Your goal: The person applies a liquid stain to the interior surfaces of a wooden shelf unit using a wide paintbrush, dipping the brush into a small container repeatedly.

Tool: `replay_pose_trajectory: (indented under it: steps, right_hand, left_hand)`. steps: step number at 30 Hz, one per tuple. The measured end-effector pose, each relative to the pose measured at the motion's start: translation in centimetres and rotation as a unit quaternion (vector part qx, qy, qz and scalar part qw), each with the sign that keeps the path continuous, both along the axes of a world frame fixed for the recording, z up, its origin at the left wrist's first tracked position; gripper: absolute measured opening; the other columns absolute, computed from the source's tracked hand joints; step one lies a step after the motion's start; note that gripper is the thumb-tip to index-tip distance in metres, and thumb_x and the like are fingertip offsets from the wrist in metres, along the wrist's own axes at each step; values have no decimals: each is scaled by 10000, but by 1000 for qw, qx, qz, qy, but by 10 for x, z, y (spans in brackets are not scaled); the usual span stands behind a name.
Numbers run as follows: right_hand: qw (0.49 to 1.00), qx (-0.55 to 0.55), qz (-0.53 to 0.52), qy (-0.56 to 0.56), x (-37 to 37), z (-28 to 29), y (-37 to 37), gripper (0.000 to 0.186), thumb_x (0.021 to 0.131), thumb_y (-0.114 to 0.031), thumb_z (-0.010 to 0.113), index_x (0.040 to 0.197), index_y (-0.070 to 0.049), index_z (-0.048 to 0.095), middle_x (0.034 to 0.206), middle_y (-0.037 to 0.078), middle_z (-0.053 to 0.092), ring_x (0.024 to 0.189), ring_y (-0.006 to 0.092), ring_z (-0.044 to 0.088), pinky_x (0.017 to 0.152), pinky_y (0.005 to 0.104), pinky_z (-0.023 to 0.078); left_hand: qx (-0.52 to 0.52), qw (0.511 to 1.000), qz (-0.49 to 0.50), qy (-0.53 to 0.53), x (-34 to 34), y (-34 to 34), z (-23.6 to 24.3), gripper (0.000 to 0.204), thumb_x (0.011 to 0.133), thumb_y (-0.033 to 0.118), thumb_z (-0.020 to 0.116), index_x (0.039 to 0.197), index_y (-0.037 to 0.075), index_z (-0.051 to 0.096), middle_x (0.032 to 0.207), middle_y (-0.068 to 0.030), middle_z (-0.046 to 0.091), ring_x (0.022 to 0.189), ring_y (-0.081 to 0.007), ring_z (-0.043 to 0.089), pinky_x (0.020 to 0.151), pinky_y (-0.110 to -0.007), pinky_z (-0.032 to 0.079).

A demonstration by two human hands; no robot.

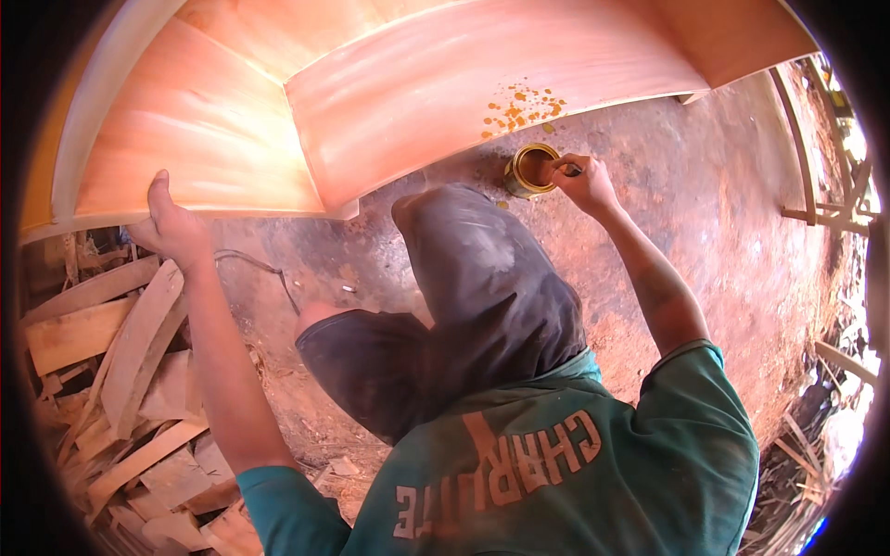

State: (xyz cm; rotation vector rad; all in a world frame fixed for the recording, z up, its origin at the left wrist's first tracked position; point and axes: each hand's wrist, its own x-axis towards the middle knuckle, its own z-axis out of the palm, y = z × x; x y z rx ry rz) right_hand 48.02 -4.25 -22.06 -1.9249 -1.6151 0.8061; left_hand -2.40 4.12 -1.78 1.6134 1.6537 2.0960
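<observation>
A large wooden furniture piece with pale, glossy panels [399,102] fills the upper part of the view. My left hand [176,227] grips its lower edge at the left, thumb up against the inner face and fingers partly hidden beneath. To the right, an uncovered metal can [530,190] of brown liquid stands on the floor. My right hand [589,181] is at the can's rim, fingers closed around a small, dark-ended thing whose kind I cannot make out. Orange-brown drops [522,107] dot the panel just above the can.
Wood offcuts [139,371] lie heaped at the left beside my forearm. A dark cord [264,264] runs over the stained floor [723,213] near my knee. Wooden framing [839,213] stands at the far right, with splintered scraps [802,454] below it.
</observation>
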Motion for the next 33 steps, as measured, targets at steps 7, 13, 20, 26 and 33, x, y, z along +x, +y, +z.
replay_pose_trajectory:
  steps: [7, 13, 20, 26, 33]
  right_hand:
    - [997, 34, -44, 44, 21, 13, -14, 211, 842, -188, 698, 960, -29, 770, 700, 66, 703, 645, 132, 660, 639, 284, 533]
    - [988, -39, -95, 119, 38, 17, -42, 229, 877, -175, 677, 1018, -14, 758, 699, 40, 667, 592, 79, 616, 536, 256, 504]
    - [928, -58, -194, 314, 50, 4, -68, 283, 927, -160, 629, 1145, 6, 696, 834, 111, 710, 656, 169, 681, 614, 276, 558]
    - [647, 87, -317, 688, 74, 3, -108, 308, 957, -189, 594, 1188, 12, 628, 964, 97, 695, 792, 210, 652, 642, 288, 520]
    - [678, 276, -2, 681, 4, 292, -74, 308, 1035, -243, 522, 1281, -63, 571, 853, 15, 557, 672, 85, 467, 632, 230, 461]
  left_hand:
    - [-28, 999, -13, 42, -4, -5, 0, 236, 864, 66, 691, 982, -136, 666, 997, -146, 710, 869, -221, 652, 818, -354, 518]
    - [-39, 998, -9, 48, -9, -6, 3, 240, 874, 62, 699, 1004, -137, 664, 1011, -140, 712, 889, -206, 655, 831, -344, 513]
    - [-22, 999, -30, 39, 3, -2, 3, 341, 895, 115, 737, 1111, -127, 633, 1038, -166, 709, 903, -217, 666, 832, -336, 522]
    - [-32, 998, -49, -2, -5, -5, -6, 434, 870, 133, 753, 1163, -132, 574, 1086, -214, 678, 945, -272, 659, 862, -361, 517]
    - [53, 994, -36, 93, 3, 0, 5, 422, 817, 166, 645, 1153, -60, 526, 1079, -241, 536, 1051, -435, 502, 963, -524, 388]
